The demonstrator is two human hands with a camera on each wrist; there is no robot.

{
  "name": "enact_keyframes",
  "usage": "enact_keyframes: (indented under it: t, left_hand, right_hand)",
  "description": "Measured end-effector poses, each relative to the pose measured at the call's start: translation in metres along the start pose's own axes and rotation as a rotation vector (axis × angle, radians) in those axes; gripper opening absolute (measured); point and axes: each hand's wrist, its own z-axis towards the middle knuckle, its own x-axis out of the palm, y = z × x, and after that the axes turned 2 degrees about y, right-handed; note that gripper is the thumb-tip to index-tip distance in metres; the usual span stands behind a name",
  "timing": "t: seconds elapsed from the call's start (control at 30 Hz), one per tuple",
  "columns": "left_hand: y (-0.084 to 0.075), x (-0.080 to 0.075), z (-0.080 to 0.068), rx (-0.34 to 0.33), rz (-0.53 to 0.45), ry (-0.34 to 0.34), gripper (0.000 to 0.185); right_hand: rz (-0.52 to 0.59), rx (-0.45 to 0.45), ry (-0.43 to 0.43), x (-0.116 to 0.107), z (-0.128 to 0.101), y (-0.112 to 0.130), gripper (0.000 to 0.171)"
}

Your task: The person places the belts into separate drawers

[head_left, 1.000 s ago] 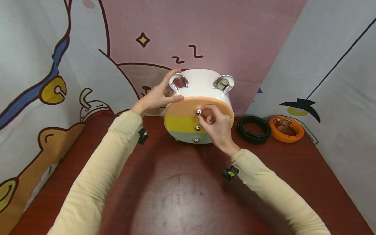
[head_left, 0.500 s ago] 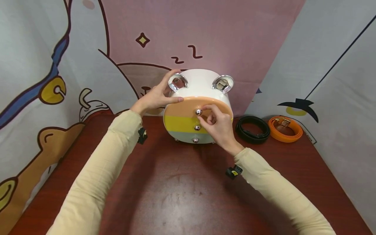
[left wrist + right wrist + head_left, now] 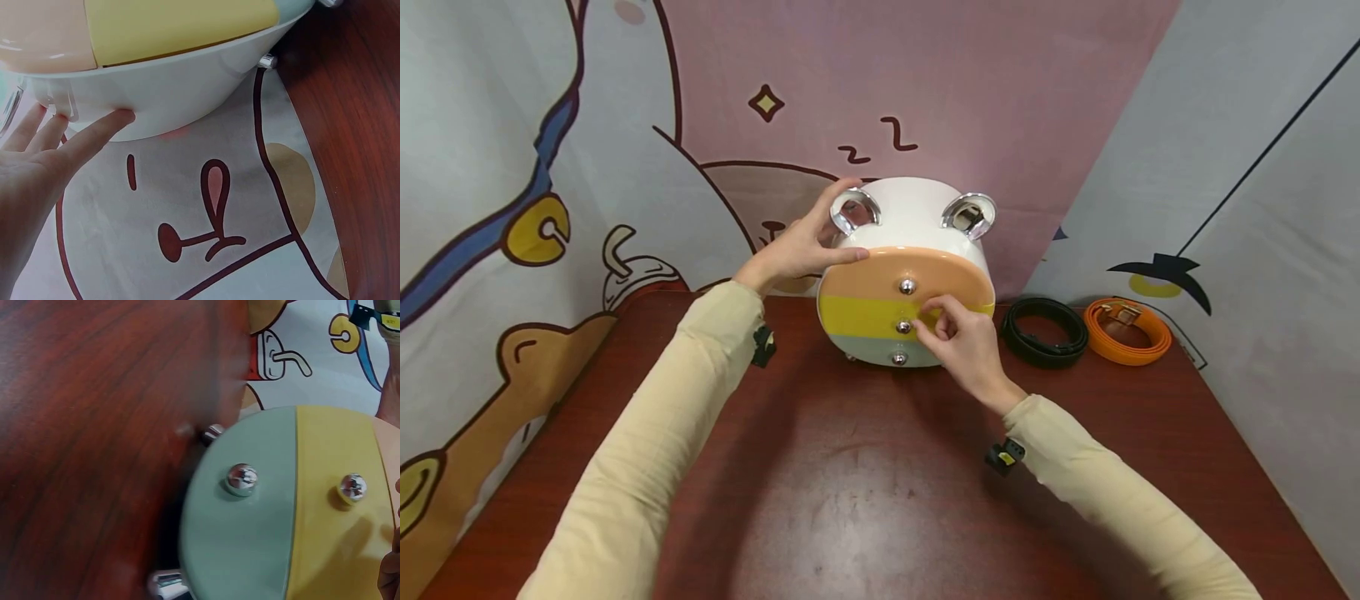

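- Works before a cartoon-printed cloth, pink in the middle and pale to left and right, hung behind the table.
- Reaches over a red-brown table, glossy in its near middle.
- Faces a rounded white box at the far side of the table, close against the cloth; finds on it an oval front banded orange, yellow and grey-green from top to bottom, with the long axis running left to right.
- Rests the left hand at the upper left of the box, thumb on the top edge of the front, other fingers spread along the left side of the shell, extended rather than wrapped round it.
- Holds the right hand at the right part of the yellow band, forefinger bent, thumb and forefinger apart with nothing clamped between.
- Has a coiled black belt just right of the box, and a coiled orange belt farther right, beside the black one.
- Shows a silver left ear and a matching right ear on the upper shell.
- Lines up three silver knobs, top to bottom: upper knob, middle knob, lower knob.
- Has the middle knob just left of the right thumb tip, far nearer to the right hand than to the left; shows in the right-wrist view a gap between this knob and the visible fingers.
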Motion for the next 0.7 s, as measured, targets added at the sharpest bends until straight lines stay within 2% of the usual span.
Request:
enact_keyframes:
  t: [0.27,0.53,0.7]
  left_hand:
    - [0.0,0.0,-0.001,-0.02,0.02,-0.002,0.092]
    - [-0.001,0.0,-0.001,-0.014,-0.003,0.008,0.093]
    - [-0.017,0.0,-0.008,-0.021,-0.025,0.023,0.091]
  right_hand:
    - [-0.038,0.027,0.047,0.01,-0.011,-0.006,0.014]
    - [-0.083,0.049,0.049,0.018,-0.019,-0.011,0.016]
    - [-0.095,0.063,0.032,0.023,-0.02,-0.012,0.018]
